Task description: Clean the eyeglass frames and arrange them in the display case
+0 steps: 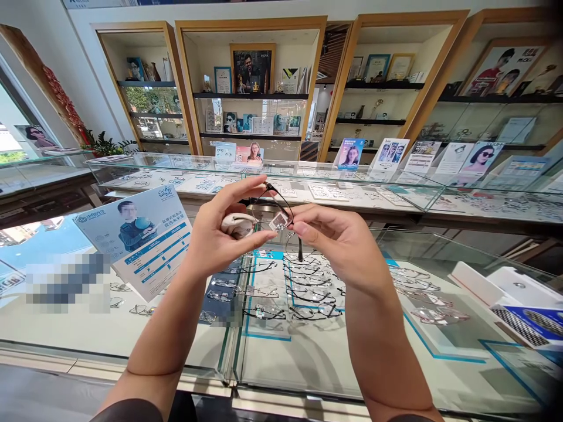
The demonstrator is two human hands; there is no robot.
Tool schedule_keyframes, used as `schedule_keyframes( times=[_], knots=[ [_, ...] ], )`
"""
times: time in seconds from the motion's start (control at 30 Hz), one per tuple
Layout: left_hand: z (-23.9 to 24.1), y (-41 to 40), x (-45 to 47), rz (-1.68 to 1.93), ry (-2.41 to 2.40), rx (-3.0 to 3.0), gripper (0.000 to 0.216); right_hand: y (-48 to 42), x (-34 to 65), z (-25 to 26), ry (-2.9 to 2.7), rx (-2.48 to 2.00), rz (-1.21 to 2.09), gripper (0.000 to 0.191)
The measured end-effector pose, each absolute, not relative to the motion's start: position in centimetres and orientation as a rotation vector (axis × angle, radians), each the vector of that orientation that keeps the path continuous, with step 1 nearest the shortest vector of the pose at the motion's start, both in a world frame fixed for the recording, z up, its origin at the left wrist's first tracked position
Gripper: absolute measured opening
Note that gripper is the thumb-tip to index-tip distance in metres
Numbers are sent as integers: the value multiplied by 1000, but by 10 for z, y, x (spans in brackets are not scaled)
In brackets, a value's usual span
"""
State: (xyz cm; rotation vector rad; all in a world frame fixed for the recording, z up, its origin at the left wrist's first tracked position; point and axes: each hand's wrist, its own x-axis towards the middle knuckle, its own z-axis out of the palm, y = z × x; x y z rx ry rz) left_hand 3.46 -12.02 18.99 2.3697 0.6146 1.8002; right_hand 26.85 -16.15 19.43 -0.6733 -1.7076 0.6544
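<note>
The glasses [279, 221] are held up between the two hands, above the near glass case [308, 363] and clear of it. They lie to the right of the left fingertips and directly left of the right fingertips. The right hand [341, 237] has the closer hold. The long axis appears tilted, running from the upper left down to the right; its exact angle cannot be told, as the frame is turned and partly covered. A sticker is visible on one lens, and a dark temple end [300, 251] hangs below the right thumb.

Right fingers: thumb and forefinger are closed in a pinch on the right edge of the glasses. Left hand [215, 217]: forefinger above and thumb below stand wide apart in a C shape, around the left part of the glasses. A pale wad, apparently cloth [237, 225], sits in this hand, gripped by the curled fingers. Whether the left forefinger touches the rim cannot be confirmed.

Surroundings: rows of frames [313, 287] lie in the near case below the hands. A sign [141, 246] leans at left; a box [525, 310] stands at right.
</note>
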Motion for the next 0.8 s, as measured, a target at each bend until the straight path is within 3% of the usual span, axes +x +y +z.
schedule_keyframes(
  times=[0.1,0.27,0.53,0.63,0.8],
  knots=[
    [191,-120,38,1895,700,2309,77,-157,267,189,-1619,-715,522,19],
    [190,-133,48,2043,839,2193,21,-156,261,185,-1586,-694,332,12],
    [189,-157,62,1822,790,2219,16,-163,253,187,-1528,-770,-82,13],
    [187,-155,65,1777,756,2205,11,-163,249,185,-1530,-772,-133,12],
    [182,-147,70,1761,773,2069,20,-162,238,180,-1561,-783,-177,15]
  ],
)
